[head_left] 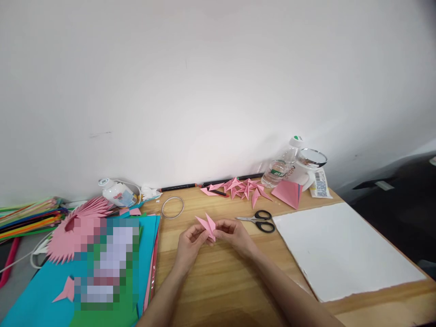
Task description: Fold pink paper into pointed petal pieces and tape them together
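Observation:
Between my two hands, above the wooden table [218,290], is a folded pink paper piece [209,223] with two points sticking up. The fingers of my left hand [191,240] pinch its left side. On the other side, my right hand [235,234] grips it with thumb and fingers. Black-handled scissors [263,221] lie just right of my right hand. Behind my hands, several folded pink paper pieces [240,187] are heaped near the wall. A ring-shaped roll [173,207] rests to the left of that heap.
A white board [350,250] covers the right side. At the back right stand a clear bottle [274,174], a white mug [304,175] and a pink paper cone [289,193]. Leftward are blue sheets [148,245], a pleated pink ring [57,243] and a white bottle [119,194].

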`<state>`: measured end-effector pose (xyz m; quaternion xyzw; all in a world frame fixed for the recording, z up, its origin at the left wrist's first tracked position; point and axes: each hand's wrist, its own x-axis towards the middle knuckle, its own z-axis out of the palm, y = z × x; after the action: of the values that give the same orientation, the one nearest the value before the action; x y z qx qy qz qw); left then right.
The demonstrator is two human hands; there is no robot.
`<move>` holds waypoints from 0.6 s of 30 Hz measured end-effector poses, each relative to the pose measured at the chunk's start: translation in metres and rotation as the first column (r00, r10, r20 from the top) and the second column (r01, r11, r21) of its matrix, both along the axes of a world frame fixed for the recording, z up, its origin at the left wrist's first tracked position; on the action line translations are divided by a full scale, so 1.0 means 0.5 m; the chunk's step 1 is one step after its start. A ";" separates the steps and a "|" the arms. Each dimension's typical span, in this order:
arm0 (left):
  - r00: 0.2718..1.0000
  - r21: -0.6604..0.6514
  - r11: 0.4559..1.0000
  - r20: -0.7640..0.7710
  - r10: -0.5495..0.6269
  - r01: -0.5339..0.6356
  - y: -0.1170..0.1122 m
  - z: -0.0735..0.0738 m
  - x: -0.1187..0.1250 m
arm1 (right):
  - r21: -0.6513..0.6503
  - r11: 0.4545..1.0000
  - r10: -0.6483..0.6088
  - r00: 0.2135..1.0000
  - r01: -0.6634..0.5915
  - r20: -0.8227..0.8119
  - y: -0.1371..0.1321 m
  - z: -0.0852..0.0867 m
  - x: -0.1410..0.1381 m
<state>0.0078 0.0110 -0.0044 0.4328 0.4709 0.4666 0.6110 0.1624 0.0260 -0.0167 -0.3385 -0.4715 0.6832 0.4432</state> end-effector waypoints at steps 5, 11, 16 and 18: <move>0.998 -0.007 0.999 0.041 -0.048 0.048 -0.002 0.004 0.004 | 0.007 0.999 -0.053 0.997 0.053 0.053 0.002 0.003 -0.001; 0.998 -0.046 0.997 0.028 -0.064 0.065 0.000 -0.003 0.000 | 0.002 0.999 -0.049 0.998 0.049 0.050 -0.001 -0.002 -0.001; 0.996 -0.049 0.995 0.021 -0.085 0.086 0.002 -0.008 -0.003 | -0.013 0.996 -0.088 0.995 0.089 0.053 -0.002 -0.008 -0.003; 0.997 -0.050 0.996 0.016 -0.072 0.073 0.002 -0.007 -0.002 | -0.013 0.996 -0.087 0.994 0.088 0.065 -0.002 -0.005 -0.004</move>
<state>0.0068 0.0119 -0.0077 0.4305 0.4621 0.4351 0.6417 0.1606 0.0251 -0.0194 -0.3842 -0.4647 0.6557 0.4545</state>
